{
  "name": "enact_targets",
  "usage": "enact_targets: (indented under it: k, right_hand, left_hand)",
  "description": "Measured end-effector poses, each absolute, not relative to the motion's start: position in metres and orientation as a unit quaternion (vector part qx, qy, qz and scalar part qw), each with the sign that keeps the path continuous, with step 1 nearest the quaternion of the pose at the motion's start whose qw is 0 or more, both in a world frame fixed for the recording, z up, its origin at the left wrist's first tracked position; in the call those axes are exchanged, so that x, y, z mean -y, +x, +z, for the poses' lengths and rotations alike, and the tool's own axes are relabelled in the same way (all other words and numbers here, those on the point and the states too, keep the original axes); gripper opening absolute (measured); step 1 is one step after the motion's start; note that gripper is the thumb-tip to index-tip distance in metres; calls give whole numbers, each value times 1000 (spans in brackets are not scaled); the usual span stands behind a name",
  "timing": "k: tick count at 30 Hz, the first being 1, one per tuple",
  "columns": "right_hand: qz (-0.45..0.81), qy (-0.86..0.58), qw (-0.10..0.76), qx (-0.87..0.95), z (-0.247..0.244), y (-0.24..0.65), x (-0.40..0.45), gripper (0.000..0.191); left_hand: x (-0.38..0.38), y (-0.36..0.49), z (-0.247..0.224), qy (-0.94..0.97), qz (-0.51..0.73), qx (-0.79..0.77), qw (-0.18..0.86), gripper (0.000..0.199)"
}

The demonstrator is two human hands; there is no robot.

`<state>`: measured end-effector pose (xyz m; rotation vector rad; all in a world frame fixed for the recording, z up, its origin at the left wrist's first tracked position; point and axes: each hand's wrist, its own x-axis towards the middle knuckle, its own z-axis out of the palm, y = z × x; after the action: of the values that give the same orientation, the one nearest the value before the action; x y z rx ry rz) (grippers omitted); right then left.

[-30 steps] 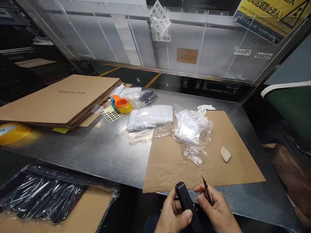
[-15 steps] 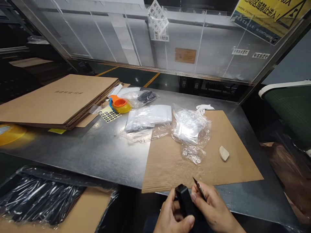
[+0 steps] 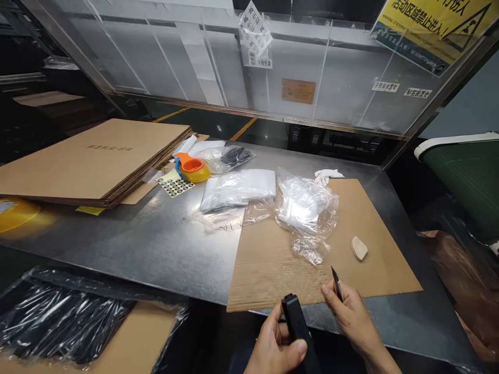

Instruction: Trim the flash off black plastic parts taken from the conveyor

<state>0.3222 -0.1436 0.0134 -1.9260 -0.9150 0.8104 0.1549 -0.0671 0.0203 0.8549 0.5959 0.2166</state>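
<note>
At the table's near edge my left hand (image 3: pixel 275 343) is closed around a long black plastic part (image 3: pixel 298 322), its narrow end pointing up and away. What the part belongs to does not show. To its right, my right hand (image 3: pixel 349 314) pinches a slim craft knife (image 3: pixel 337 284) with a dark pointed blade tilted up, apart from the black part. Beneath and beyond both hands lies a cardboard sheet (image 3: pixel 268 265). On it rests a small cream-coloured pad (image 3: pixel 359 249) with a rounded edge, beyond my right hand.
Clear plastic bags (image 3: pixel 306 208) and a packet of white sleeves (image 3: pixel 239 189) lie mid-table. An orange tape dispenser (image 3: pixel 193 165), a sticker sheet (image 3: pixel 175 184) and stacked cardboard (image 3: pixel 97 156) are left. Black wrapped parts (image 3: pixel 66 322) fill a box below; a white glove (image 3: pixel 329 174) lies behind.
My right hand with the craft knife has moved right and a little forward, away from the black part. My left hand has stayed nearly still, holding the part.
</note>
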Motion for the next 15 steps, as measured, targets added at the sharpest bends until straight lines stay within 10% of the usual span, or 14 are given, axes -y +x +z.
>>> enact_targets:
  k: [15]
  right_hand:
    - [45, -908, 211, 360, -50, 381, 148, 31]
  left_hand:
    - [66, 157, -3, 409, 119, -308, 851, 86]
